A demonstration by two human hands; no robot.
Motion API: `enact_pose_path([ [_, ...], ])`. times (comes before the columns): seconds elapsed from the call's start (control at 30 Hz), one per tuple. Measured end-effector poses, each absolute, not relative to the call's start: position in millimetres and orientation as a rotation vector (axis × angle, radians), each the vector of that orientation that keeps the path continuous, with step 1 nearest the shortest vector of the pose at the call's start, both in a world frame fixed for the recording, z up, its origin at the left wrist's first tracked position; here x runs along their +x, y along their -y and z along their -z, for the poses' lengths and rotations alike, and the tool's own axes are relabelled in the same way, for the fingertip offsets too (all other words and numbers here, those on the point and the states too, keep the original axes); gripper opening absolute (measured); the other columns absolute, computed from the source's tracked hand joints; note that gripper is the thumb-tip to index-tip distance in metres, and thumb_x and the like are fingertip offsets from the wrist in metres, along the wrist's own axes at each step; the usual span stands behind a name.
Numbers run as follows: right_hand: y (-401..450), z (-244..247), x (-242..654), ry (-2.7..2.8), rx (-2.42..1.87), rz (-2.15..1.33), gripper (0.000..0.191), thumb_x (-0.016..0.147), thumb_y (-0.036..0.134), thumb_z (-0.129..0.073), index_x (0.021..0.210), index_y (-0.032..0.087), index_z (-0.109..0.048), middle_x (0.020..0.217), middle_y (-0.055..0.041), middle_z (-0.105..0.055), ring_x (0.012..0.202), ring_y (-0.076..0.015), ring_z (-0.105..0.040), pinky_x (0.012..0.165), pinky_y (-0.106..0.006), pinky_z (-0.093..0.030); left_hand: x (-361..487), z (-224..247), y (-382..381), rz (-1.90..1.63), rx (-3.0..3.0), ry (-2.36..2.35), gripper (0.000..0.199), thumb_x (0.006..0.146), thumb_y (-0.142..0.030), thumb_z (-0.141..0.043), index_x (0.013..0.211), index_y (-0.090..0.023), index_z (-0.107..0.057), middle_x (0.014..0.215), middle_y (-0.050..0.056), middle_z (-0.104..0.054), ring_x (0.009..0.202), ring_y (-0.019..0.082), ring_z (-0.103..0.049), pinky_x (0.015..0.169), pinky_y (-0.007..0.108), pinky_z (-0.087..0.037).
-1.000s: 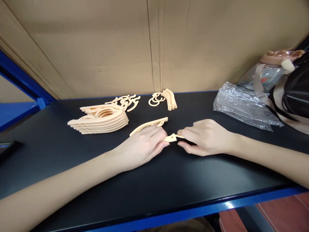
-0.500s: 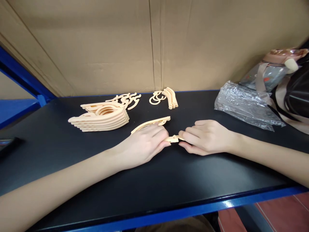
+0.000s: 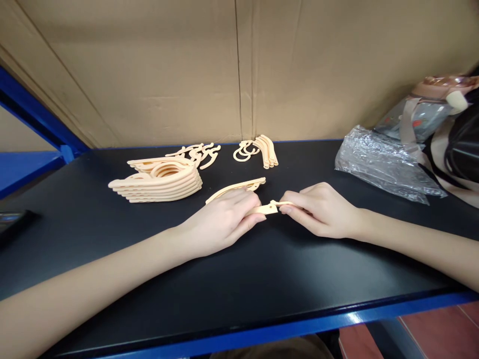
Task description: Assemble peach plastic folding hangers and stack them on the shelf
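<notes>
Over the middle of the black table, my left hand (image 3: 228, 219) is closed around a cream plastic hanger arm (image 3: 270, 209), whose flat end with a small hole sticks out to the right. My right hand (image 3: 318, 209) pinches a thin cream hanger hook (image 3: 283, 203). The hook's knobbed tip meets the top of the arm's end; whether it sits in the hole I cannot tell. Just behind my left hand lies a curved cream hanger piece (image 3: 245, 184), partly hidden by the fingers. The rest of the hook is hidden in my right hand.
A stack of cream hangers (image 3: 160, 188) stands at left, with loose hooks (image 3: 204, 152) behind it. Further back are ring-like hooks (image 3: 245, 151) and nested hanger arms (image 3: 267, 151). Crumpled clear plastic (image 3: 381, 162) and a bottle (image 3: 430, 114) lie at right; a cardboard wall (image 3: 168, 75) stands behind.
The hanger arm's end and the hook have risen slightly, and more of both shows between my hands. My right hand has tilted, with its fingers drawn in closer. The view has shifted a little.
</notes>
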State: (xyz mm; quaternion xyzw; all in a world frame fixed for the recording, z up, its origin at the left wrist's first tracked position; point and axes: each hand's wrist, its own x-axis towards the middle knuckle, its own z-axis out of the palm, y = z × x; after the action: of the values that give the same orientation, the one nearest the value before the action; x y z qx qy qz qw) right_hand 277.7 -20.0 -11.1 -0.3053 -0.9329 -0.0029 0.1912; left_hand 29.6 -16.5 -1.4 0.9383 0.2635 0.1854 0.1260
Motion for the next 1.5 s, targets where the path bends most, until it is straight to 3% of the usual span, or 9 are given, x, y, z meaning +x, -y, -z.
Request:
enact_pose_path([
  [0.47,20.1,12.1,278.2,2.603,-0.586,0.529,0.029,0.098,0.025,-0.039,0.078,0.017,-0.058,0.056,0.0038,-0.053,0.044,-0.0114,-0.028,0.047,-0.027,-0.026,29.1,4.3,16.5,-0.511,2.762,-0.709,0.03,0.101,-0.031,-0.032,0.096,-0.014,-0.056,0.092,0.008,-0.059,0.087,0.022,-0.054,0.08,0.036,-0.045],
  [1.17,22.4,4.4,275.1,2.589,-0.46,0.809,0.032,0.097,0.022,-0.042,0.067,0.018,-0.053,0.052,0.0045,-0.05,0.043,-0.0112,-0.029,0.048,-0.028,-0.026,30.2,4.9,16.7,-0.518,2.823,-0.69,0.026,0.101,-0.028,-0.033,0.102,-0.015,-0.055,0.097,0.008,-0.061,0.09,0.021,-0.057,0.081,0.035,-0.047],
  [1.5,20.5,6.9,279.8,2.61,-0.376,0.985,0.024,0.093,0.02,-0.048,0.071,0.017,-0.055,0.053,0.0051,-0.047,0.045,-0.0102,-0.034,0.049,-0.028,-0.026,31.0,3.6,17.1,-0.497,2.87,-0.661,0.026,0.101,-0.027,-0.033,0.101,-0.014,-0.056,0.102,0.009,-0.061,0.095,0.021,-0.056,0.085,0.034,-0.047],
])
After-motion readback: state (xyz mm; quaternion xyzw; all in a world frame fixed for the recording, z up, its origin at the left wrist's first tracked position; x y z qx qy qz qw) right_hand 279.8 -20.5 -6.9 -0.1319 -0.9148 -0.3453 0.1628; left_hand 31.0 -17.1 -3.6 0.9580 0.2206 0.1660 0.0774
